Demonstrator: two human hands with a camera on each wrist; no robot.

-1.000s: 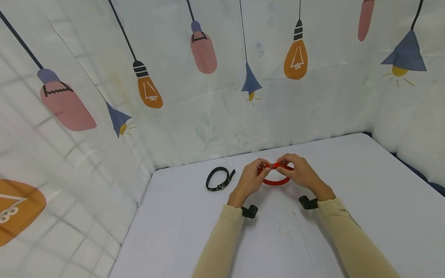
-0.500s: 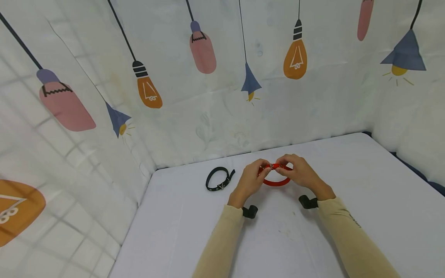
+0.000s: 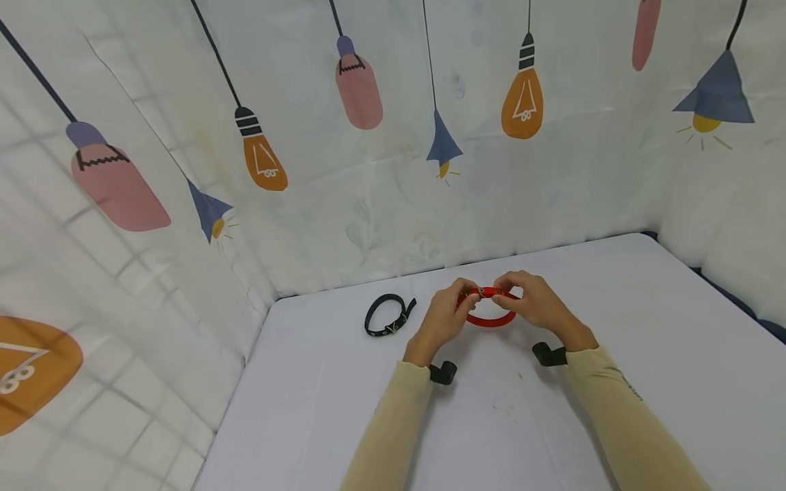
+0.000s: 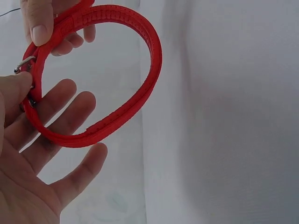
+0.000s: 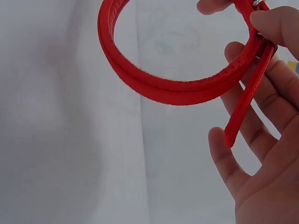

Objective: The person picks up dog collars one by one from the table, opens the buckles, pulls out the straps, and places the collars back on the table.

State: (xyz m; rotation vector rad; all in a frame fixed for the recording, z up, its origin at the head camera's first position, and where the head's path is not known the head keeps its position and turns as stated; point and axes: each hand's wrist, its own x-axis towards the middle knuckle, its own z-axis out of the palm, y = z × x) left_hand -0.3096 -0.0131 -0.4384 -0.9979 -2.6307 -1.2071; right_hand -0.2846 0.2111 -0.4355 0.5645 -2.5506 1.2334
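Note:
Held up between both hands is a red collar (image 3: 491, 322), its strap bent into a closed loop. My left hand (image 3: 443, 315) pinches it near the metal buckle (image 4: 25, 63), thumb on one face and fingers behind. Just to the right, my right hand (image 3: 539, 304) grips the same stretch of strap between thumb and fingers. In the right wrist view the strap's loose tail (image 5: 240, 112) sticks out past a small metal ring, in front of the right palm. The loop hangs in the gap between the hands. Fingers partly cover the buckle.
A black buckled collar (image 3: 370, 319) lies looped on the white table (image 3: 295, 409), left of the hands. Behind the table hangs a white cloth (image 3: 393, 204) printed with lamps. Each wrist carries a dark camera mount (image 3: 443, 373).
The right hand has shifted slightly to the right, and the red collar a little with it. Both hands keep their hold, and the black collar stays put.

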